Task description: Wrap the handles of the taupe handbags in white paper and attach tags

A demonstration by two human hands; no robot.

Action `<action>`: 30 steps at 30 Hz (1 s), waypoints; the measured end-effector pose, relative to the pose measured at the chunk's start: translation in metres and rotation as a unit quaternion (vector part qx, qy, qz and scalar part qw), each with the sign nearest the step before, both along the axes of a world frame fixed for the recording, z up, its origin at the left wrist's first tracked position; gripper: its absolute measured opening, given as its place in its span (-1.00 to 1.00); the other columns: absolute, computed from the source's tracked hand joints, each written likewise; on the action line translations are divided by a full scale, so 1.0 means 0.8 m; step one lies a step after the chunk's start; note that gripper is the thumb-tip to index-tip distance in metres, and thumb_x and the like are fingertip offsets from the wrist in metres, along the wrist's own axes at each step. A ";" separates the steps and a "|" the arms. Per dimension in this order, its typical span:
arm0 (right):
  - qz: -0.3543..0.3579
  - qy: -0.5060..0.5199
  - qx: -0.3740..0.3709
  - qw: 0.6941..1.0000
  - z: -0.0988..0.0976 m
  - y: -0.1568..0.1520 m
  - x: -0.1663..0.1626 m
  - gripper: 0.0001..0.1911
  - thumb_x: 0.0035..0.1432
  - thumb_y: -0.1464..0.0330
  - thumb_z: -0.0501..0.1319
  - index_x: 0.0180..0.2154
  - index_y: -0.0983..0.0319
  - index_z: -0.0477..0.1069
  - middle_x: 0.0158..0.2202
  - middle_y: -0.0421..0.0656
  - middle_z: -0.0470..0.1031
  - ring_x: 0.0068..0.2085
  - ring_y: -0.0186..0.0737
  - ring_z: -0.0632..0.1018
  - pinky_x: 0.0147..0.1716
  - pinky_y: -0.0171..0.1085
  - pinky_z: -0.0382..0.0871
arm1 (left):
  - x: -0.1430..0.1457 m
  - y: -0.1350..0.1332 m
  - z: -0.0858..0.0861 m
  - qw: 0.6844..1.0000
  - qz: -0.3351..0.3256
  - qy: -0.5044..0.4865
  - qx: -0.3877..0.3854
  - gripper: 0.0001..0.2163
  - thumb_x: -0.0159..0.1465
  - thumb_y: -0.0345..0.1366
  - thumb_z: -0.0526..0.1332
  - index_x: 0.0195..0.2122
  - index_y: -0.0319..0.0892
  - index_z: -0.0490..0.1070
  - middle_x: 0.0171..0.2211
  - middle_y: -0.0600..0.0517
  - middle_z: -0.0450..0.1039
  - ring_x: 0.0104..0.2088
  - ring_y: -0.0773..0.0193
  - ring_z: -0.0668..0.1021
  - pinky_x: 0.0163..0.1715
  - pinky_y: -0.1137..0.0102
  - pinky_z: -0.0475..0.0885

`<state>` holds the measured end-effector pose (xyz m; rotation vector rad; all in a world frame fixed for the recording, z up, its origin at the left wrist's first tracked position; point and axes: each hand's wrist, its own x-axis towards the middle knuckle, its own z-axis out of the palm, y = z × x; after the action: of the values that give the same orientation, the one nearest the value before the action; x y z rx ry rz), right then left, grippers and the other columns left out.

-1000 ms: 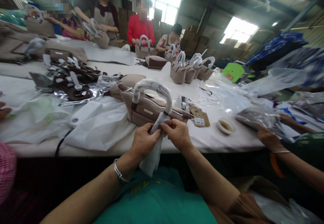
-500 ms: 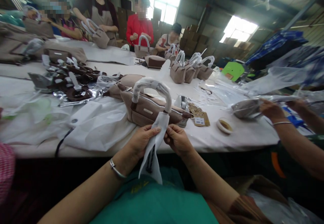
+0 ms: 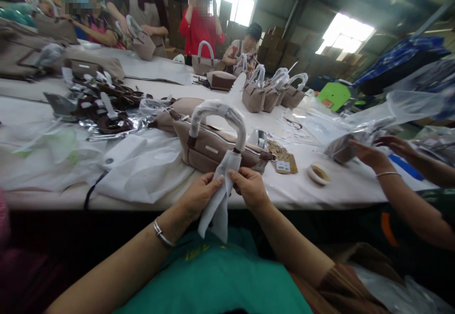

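together two hands, left hand and right hand, pinch one white wrap.

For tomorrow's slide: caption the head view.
Left hand and right hand pinch white tissue paper hanging off a taupe leather handbag.

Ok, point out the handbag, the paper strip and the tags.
handbag (image 3: 203,155): head view, front panel.
paper strip (image 3: 216,212): head view, hanging lower end.
tags (image 3: 283,165): head view, white printed label.

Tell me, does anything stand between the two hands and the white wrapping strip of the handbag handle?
Nothing visible does. The left hand and the right hand both pinch the white wrapping strip directly, where it hangs from the handle of the handbag.
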<state>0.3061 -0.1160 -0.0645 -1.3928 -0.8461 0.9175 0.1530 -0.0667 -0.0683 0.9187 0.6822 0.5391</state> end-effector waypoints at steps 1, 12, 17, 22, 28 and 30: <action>-0.013 0.001 0.002 1.000 -0.001 0.002 -0.001 -0.58 0.00 0.06 0.37 -0.57 0.22 0.33 -0.72 -0.34 0.21 -0.68 -0.44 0.17 -0.69 -0.35 -0.04 | -0.006 -0.005 -0.006 1.000 -0.021 0.008 -0.012 -0.45 -0.01 0.11 0.44 -0.19 -0.26 0.46 -0.46 0.00 0.50 -0.54 0.33 0.46 -0.56 0.49 0.32; 0.119 0.062 0.030 0.991 -0.045 -0.033 0.002 -0.51 0.16 -0.09 0.23 -0.44 0.22 0.43 -0.55 -0.22 0.43 -0.54 -0.34 0.39 -0.51 -0.34 0.27 | -0.025 -0.027 -0.038 0.997 -0.004 0.070 0.022 -0.56 0.06 0.02 0.39 -0.30 -0.30 0.49 -0.51 0.02 0.43 -0.57 0.36 0.38 -0.57 0.49 0.25; 0.173 0.095 -0.015 0.980 -0.066 -0.042 -0.016 -0.57 0.06 -0.02 0.35 -0.33 0.24 0.52 -0.45 -0.19 0.49 -0.43 -0.28 0.45 -0.38 -0.29 0.37 | -0.022 -0.030 -0.046 0.993 -0.003 0.090 0.074 -0.60 0.09 0.01 0.38 -0.35 -0.29 0.50 -0.54 0.02 0.43 -0.58 0.38 0.35 -0.59 0.51 0.20; 0.076 0.139 -0.062 0.985 -0.068 -0.024 -0.043 -0.55 -0.05 -0.01 0.40 -0.45 0.26 0.45 -0.63 -0.27 0.35 -0.63 -0.38 0.29 -0.65 -0.35 0.19 | -0.023 -0.038 -0.052 0.990 -0.009 0.068 0.125 -0.67 0.17 -0.07 0.33 -0.21 -0.25 0.50 -0.44 0.00 0.49 -0.49 0.34 0.44 -0.49 0.50 0.32; 0.019 0.117 -0.044 0.992 -0.069 -0.022 -0.051 -0.62 0.03 0.07 0.37 -0.42 0.28 0.48 -0.58 -0.22 0.42 -0.59 -0.35 0.36 -0.62 -0.35 0.22 | -0.036 -0.052 -0.055 0.995 -0.076 0.052 0.039 -0.68 0.14 -0.11 0.34 -0.20 -0.24 0.44 -0.45 0.03 0.46 -0.51 0.33 0.45 -0.50 0.48 0.36; 0.028 0.117 -0.040 0.992 -0.068 -0.024 -0.051 -0.62 0.04 0.07 0.36 -0.39 0.29 0.51 -0.55 -0.19 0.47 -0.56 -0.30 0.41 -0.56 -0.31 0.31 | -0.046 -0.052 -0.059 0.993 -0.090 0.063 0.036 -0.71 0.13 -0.13 0.33 -0.25 -0.25 0.46 -0.45 0.02 0.46 -0.50 0.32 0.46 -0.48 0.46 0.37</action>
<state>0.2657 -0.1352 -0.1186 -1.3049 -0.6793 1.1431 0.1165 -0.1081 -0.1155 1.0769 0.6899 0.3497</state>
